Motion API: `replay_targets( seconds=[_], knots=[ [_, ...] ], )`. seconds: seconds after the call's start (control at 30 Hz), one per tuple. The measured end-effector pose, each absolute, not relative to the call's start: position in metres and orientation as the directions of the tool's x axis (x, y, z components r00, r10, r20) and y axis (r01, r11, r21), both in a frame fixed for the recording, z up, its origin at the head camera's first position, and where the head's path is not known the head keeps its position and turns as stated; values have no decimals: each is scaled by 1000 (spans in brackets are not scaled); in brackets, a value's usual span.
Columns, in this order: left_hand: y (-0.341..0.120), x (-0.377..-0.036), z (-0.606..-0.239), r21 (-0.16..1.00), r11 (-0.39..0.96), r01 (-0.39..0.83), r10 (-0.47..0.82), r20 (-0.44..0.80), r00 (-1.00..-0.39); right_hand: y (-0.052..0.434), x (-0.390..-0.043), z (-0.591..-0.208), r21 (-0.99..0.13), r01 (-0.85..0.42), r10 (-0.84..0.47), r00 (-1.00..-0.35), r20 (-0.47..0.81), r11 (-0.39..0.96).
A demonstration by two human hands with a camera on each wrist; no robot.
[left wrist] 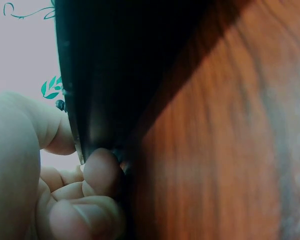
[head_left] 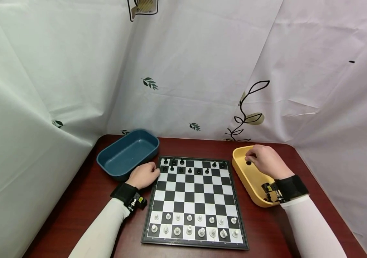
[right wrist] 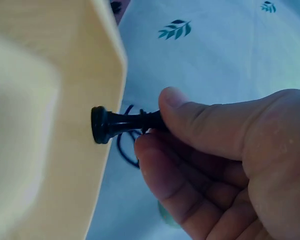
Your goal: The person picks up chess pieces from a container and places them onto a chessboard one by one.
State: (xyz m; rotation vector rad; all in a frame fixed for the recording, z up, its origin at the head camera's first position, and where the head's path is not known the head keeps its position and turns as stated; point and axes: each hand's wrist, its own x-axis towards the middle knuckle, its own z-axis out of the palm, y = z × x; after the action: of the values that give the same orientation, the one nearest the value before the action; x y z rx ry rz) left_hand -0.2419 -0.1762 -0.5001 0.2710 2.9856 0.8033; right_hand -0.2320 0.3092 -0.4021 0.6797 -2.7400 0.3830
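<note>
Black piece (right wrist: 117, 123) pinched in our right hand (head_left: 267, 160) over the yellow tray (head_left: 247, 179); our left hand (head_left: 144, 175), fingers curled, grips the board (head_left: 194, 200) edge.

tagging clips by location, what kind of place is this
Probably a makeshift recording booth, not a home: a dark red-brown wooden table is walled in by white leaf-printed hanging sheets. On it sit a black-and-white chessboard and blue and yellow plastic trays.
</note>
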Motion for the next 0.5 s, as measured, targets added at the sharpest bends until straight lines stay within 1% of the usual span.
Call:
replay_targets(
  seconds=[0.3,0.5],
  knots=[
    [-176,-241,-499,485,859,162,178,12,-984,277,-238,-395,-198,-534,-436,-814,384,822],
    [-175,-240,-497,490,858,156,175,7,-985,252,-243,-391,-230,-540,-446,-821,357,809]
  ],
)
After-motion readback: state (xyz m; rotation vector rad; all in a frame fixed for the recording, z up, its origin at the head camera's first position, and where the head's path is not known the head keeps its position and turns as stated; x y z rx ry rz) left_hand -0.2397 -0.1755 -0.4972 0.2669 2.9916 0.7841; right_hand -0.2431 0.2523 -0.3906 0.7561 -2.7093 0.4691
